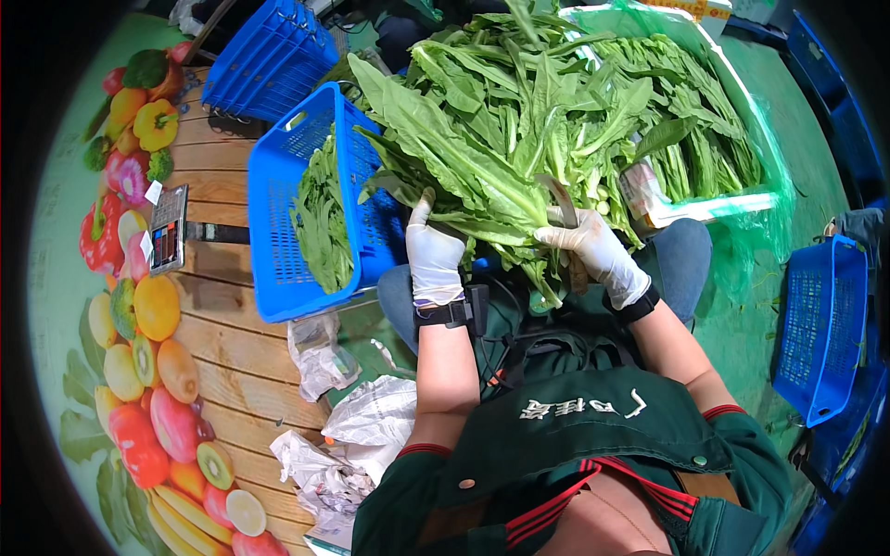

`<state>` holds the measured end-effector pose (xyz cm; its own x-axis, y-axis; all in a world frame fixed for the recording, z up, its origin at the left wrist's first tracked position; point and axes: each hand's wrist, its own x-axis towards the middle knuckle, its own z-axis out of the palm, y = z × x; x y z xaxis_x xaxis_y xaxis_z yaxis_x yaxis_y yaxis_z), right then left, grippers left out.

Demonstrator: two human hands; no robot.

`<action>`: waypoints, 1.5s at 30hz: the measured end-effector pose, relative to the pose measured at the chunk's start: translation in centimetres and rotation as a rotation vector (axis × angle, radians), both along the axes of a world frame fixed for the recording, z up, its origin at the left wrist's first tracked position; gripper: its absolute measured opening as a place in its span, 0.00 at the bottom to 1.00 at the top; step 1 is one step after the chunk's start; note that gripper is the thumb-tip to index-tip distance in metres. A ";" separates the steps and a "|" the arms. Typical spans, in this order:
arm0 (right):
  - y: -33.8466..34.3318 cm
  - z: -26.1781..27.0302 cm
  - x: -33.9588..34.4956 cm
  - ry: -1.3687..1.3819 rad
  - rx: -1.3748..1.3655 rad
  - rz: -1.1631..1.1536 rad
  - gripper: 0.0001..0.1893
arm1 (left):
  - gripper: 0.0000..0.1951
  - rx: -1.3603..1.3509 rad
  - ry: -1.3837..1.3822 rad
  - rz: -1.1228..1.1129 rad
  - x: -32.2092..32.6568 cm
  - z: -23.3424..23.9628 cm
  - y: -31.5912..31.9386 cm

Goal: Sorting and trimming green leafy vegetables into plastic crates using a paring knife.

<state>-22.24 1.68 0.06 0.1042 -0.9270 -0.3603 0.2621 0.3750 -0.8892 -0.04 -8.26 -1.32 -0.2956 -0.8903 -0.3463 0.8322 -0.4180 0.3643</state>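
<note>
My left hand [434, 254], in a white glove, is closed around dark green leaves, its thumb on top of them. My right hand [591, 247], gloved too, grips the stem end of a long leafy lettuce [480, 170] and a brownish, blade-like strip whose kind I cannot tell. The leaves point up and to the left. Right behind my hands lies a large heap of loose leafy greens [521, 90]. More greens [695, 111] fill a white foam box [754, 104] lined with green plastic film. Left of my hands, a blue plastic basket [261, 229] holds some narrow green leaves [323, 222].
Stacked blue baskets [268, 59] stand at the upper left. A scale display [169, 229] is mounted by the wall with printed fruit and vegetables [156, 313]. Crumpled white plastic bags [372, 417] lie at lower left. Another blue basket [824, 326] stands at the right on the green floor [737, 333].
</note>
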 end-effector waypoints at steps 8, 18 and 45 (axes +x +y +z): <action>0.7 0.3 1.0 -0.145 -0.046 -0.022 0.25 | 0.22 -0.137 -0.036 0.039 -0.5 0.8 0.1; 0.3 1.7 3.3 1.047 -0.799 -0.238 0.26 | 0.41 -0.346 -0.068 -0.075 -3.6 2.6 3.2; -2.9 1.2 1.6 0.669 -0.259 -0.381 0.10 | 0.20 -0.090 -0.018 -0.186 -4.1 0.6 3.6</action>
